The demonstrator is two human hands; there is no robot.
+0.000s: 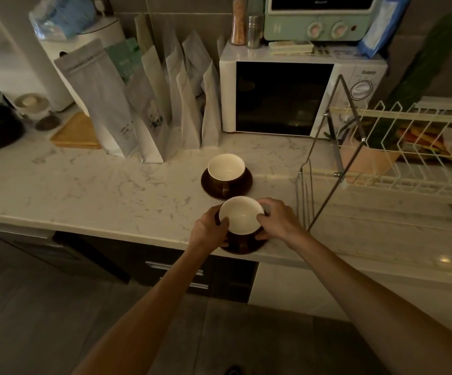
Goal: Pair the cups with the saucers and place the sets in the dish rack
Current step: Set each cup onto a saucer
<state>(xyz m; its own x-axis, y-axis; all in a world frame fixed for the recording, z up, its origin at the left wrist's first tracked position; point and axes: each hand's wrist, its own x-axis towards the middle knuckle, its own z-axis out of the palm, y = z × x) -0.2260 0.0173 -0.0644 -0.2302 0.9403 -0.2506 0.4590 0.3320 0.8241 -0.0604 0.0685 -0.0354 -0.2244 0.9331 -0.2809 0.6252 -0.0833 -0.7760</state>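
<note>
Two brown cups with white insides sit on dark brown saucers on the marble counter. The far cup (226, 169) rests on its saucer (242, 186), handle toward me, untouched. The near cup (241, 219) stands on its saucer (242, 247) at the counter's front edge. My left hand (210, 227) grips this set from the left, thumb on the cup's rim. My right hand (277, 220) holds it from the right, fingers reaching the saucer. The cream wire dish rack (398, 147) stands to the right.
A white microwave (281, 98) with a green toaster oven (317, 20) on top stands behind the cups. Several paper bags (149, 104) line the back left. The rack's metal frame (325, 163) rises just right of my hands. A wooden board (76, 131) lies far left.
</note>
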